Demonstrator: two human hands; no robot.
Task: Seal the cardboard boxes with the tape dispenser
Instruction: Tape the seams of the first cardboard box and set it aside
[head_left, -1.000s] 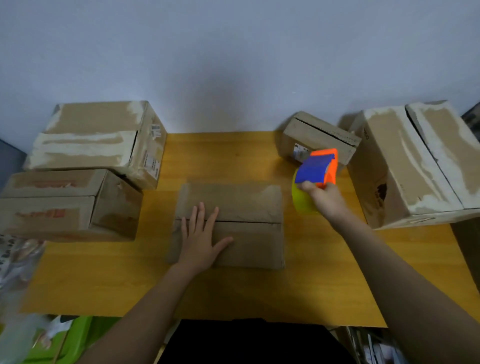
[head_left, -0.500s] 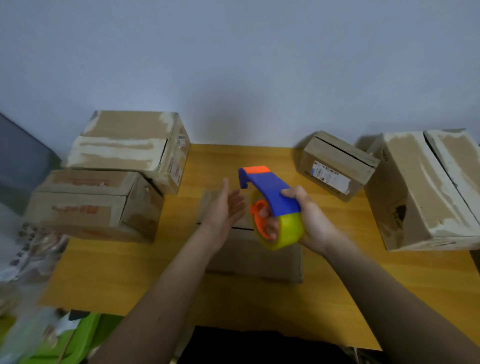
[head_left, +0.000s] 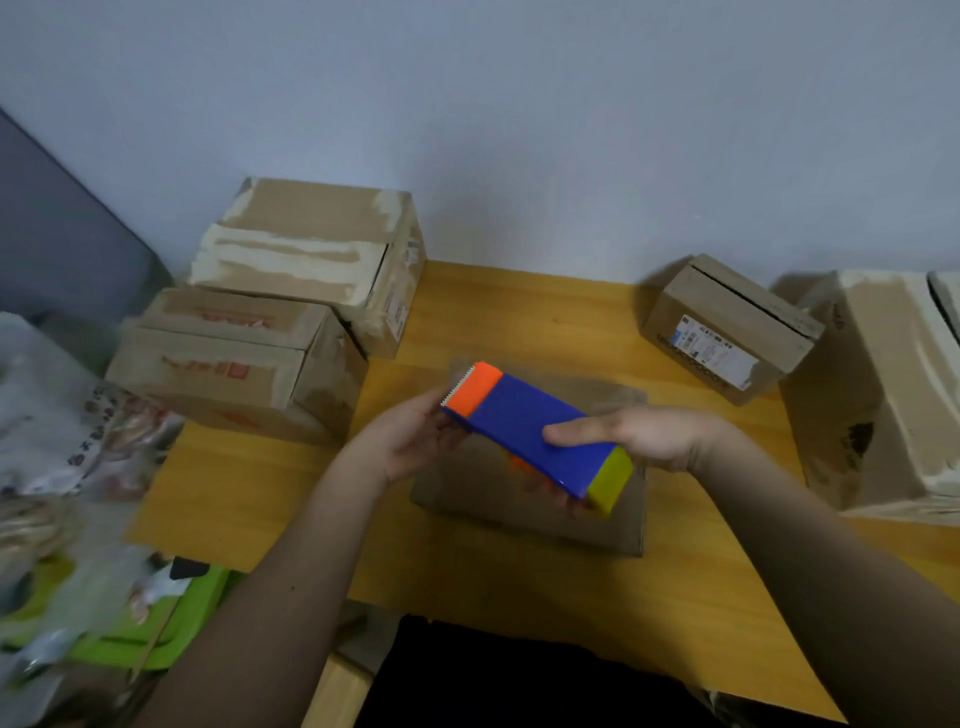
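The tape dispenser (head_left: 530, 431) is blue with an orange toothed end and a yellow-green roll. The boxes are brown cardboard; the far-left box (head_left: 311, 254) shows whitish torn streaks. The table (head_left: 519, 312) is orange-yellow wood grain.

Blurred red print on box (head_left: 228, 364), nothing legible

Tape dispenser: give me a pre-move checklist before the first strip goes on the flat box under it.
1. Right hand grips tape dispenser: ok.
2. Left hand at the orange toothed end: ok.
3. Flat box lies under the dispenser on the table: ok.
4. Flaps closed, seam lined up: cannot tell, hidden and blurred.
5. Free tape end pulled out: cannot tell.
6. A hand steadies the box: not ok, both hold the dispenser.
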